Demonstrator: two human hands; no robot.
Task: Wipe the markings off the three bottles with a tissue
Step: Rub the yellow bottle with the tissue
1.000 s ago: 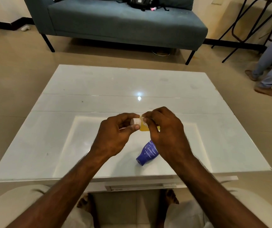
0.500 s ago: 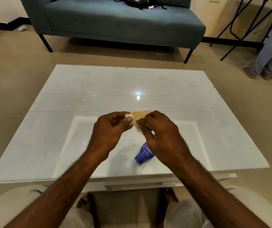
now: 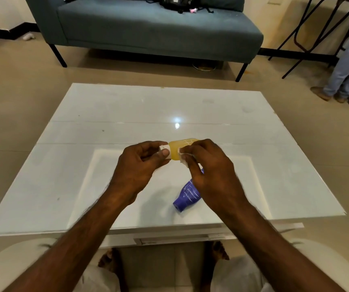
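A small yellow bottle (image 3: 179,149) with a white cap is held sideways above the white table (image 3: 127,114). My left hand (image 3: 140,165) grips its cap end. My right hand (image 3: 209,173) pinches a white tissue (image 3: 183,158) against the bottle's side. White scribbled marks show on the bottle's upper right part. A blue bottle (image 3: 187,196) with white marks lies on its side on the table, partly under my right hand. I see no third bottle.
A blue-grey sofa (image 3: 148,28) stands beyond the table with a black bag (image 3: 175,3) on it. Another person's legs (image 3: 348,66) and dark metal chair legs are at the far right. My knees sit under the table's near edge.
The yellow bottle has turned to show more of its body. My right hand with the tissue has slid down and towards the cap end along it.
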